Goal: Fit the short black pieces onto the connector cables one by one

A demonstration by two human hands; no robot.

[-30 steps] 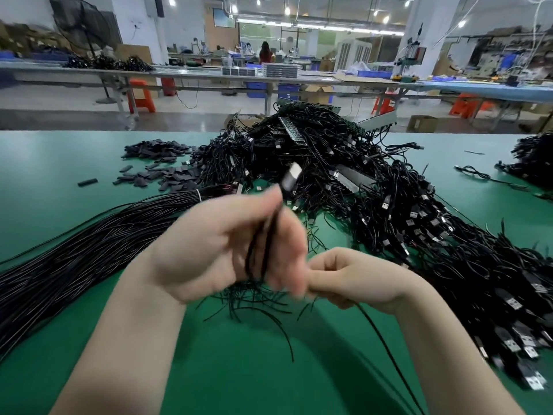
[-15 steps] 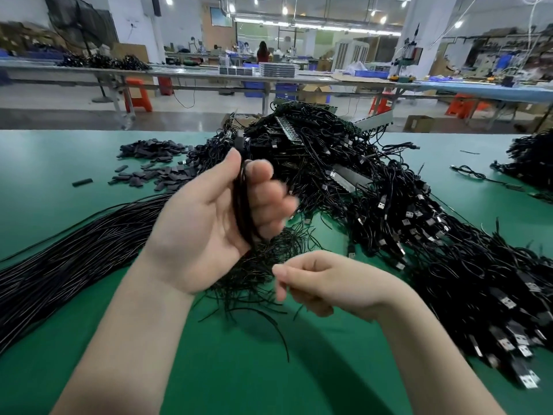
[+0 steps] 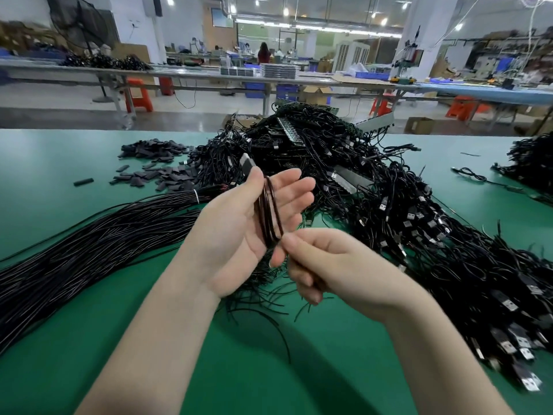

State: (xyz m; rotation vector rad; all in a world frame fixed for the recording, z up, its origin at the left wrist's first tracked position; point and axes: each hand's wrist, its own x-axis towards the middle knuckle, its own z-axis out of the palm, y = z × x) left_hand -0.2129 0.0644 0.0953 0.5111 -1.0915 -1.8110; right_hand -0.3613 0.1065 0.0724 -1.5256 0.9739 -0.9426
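Cable loops [image 3: 270, 211] are being cradled mid-frame in the slack-fingered left hand [image 3: 239, 232], lower ends being pinched by the right hand [image 3: 326, 265]. Loops are likely being spilled if that pinch slips.

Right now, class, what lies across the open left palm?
Looped black cable strands cross the left hand; a connector pokes above its thumb. The right hand hides the loops' lower ends.
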